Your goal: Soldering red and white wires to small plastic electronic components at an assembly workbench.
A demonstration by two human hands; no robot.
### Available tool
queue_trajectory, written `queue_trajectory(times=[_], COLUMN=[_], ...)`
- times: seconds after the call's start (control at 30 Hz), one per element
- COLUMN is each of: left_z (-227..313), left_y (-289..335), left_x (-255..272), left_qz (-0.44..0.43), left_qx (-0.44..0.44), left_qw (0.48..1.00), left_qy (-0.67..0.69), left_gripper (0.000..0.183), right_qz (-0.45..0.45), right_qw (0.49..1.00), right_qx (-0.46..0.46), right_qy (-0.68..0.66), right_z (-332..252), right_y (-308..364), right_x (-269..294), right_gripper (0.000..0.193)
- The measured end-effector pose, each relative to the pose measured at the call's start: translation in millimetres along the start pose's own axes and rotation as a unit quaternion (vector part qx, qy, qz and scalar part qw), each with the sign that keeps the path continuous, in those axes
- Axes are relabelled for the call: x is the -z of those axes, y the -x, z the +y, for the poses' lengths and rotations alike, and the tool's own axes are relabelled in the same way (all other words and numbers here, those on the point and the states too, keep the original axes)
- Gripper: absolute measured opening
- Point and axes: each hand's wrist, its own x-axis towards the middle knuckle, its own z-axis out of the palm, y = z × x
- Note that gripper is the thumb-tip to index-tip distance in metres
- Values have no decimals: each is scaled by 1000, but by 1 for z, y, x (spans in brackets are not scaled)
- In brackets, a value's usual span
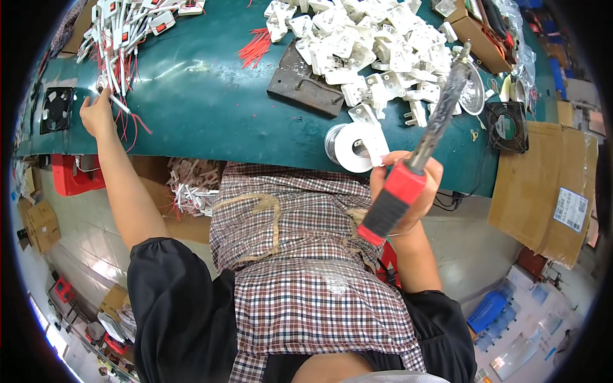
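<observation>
My right hand (421, 191) grips a soldering iron (391, 203) by its red and black handle, its sooty metal shaft pointing up and away. Its fingertips meet a white plastic piece (377, 143) in front of a spool of solder wire (348, 148); whether they pinch that piece I cannot tell. At the far left my left hand (98, 115) reaches out, thumb and forefinger apart, at the near end of a heap of white corded parts (118, 38) with red wires. Its other fingers are partly hidden.
White plug housings (377, 45) are heaped at the back around a dark metal block (305, 89). Short red wires (255, 48) lie beside them. Small fans (57, 110) (506, 126) stand at both ends of the green table (198, 118). A cardboard flap (536, 185) hangs at right.
</observation>
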Motion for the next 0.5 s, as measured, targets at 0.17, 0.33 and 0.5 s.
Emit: queue_trajectory(times=[0.17,0.33,0.5], left_z=[9,21,83], left_y=[16,11,37], left_x=[2,15,61], left_qz=[63,118,36], left_qx=[1,-16,-97], left_qw=[988,929,838], left_qy=[139,351,535], left_gripper=[74,58,37], right_qz=[-3,-40,-72], right_qw=[999,999,994], right_qx=[40,33,-7], right_qy=[-16,-4,-77], right_z=[-13,-26,-22], right_y=[-6,-14,-11], right_x=[0,-4,3], right_gripper=[50,47,49])
